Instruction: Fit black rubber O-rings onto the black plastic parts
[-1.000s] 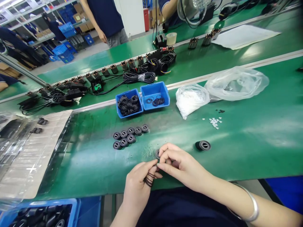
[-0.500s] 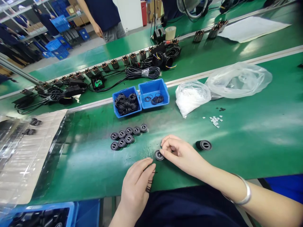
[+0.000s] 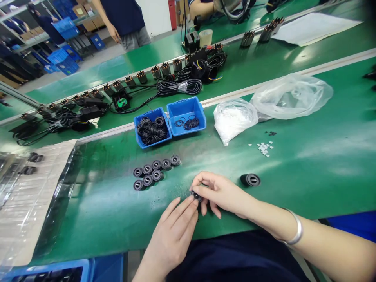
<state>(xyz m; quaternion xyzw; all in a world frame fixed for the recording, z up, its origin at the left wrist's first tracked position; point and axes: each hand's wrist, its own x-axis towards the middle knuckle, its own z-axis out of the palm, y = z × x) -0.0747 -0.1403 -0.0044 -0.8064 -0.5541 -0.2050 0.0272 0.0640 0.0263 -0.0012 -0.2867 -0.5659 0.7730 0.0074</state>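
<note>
1. Black slotted disc [image 3: 196, 196]: we have it between our hands, just above the green desk [image 3: 311, 184] or resting on it; we cannot tell which, because our fingers hide its underside.
2. Our right hand [image 3: 223, 194] is closed around the disc, with thumb and fingers on its edge. A silver bangle [image 3: 295, 231] sits on that wrist.
3. Our left hand [image 3: 172, 239] is close against the right, its fingertips [image 3: 192, 199] touching the disc. We cannot tell whether it holds anything else.
4. To do this well, we think an even pinch at the rim is best, with our fingertips kept clear of the central slot so it stays in sight.
5. Small specks [image 3: 176, 192] lie on the desk just left of our hands. We should keep the disc clear of them, since they could stick to it.
6. A group of matching discs [image 3: 148, 174] lies to the left, well within reach, and a black slotted cylinder [image 3: 250, 180] lies to the right.
7. Black O-rings [image 3: 151, 131] fill the left blue bin [image 3: 139, 133], and a few more [image 3: 190, 124] lie in the right blue bin [image 3: 188, 105]. Keeping these bins in their place beyond the discs leaves our working patch open.
</note>
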